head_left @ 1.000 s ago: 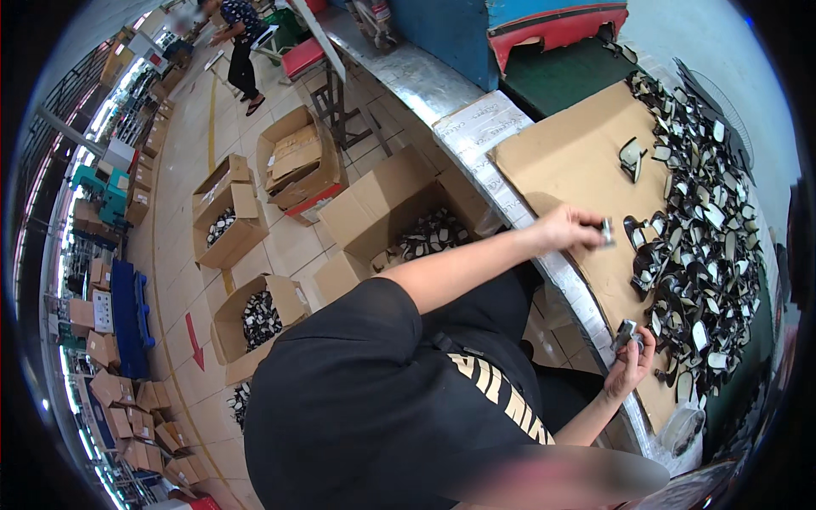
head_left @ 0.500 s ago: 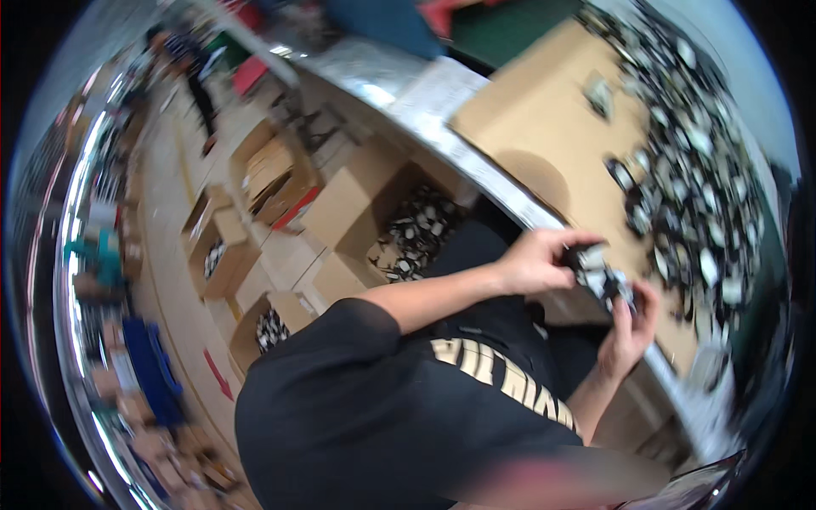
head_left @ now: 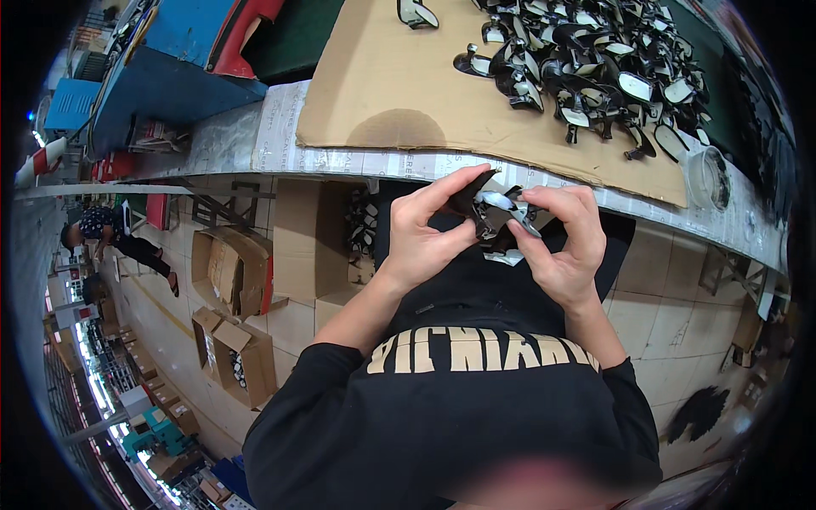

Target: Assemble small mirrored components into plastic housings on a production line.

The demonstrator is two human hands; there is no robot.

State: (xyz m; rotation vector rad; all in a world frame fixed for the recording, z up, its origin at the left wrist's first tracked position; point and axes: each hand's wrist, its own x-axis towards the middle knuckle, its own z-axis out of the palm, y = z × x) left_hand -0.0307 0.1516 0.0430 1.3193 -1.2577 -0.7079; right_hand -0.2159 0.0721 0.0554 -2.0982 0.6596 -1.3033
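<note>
Both my hands meet in front of my chest, just below the bench edge. My left hand (head_left: 429,228) and my right hand (head_left: 561,242) pinch the same small black mirror part (head_left: 497,208), which has a shiny silver face. Fingertips of both hands cover much of it. Above them a sheet of brown cardboard (head_left: 408,85) lies on the bench, and a large heap of black mirror parts (head_left: 595,59) with several reflective faces fills its right side.
An open carton (head_left: 361,225) with more black parts stands on the floor under the bench. Other open cartons (head_left: 229,272) sit on the tiled floor at left. A person (head_left: 119,242) bends over far left. A round clear container (head_left: 707,177) rests on the bench at right.
My left hand came back from the pile on the bench and joined my right hand. Both now hold one part together close to my chest; the view tilted down.
</note>
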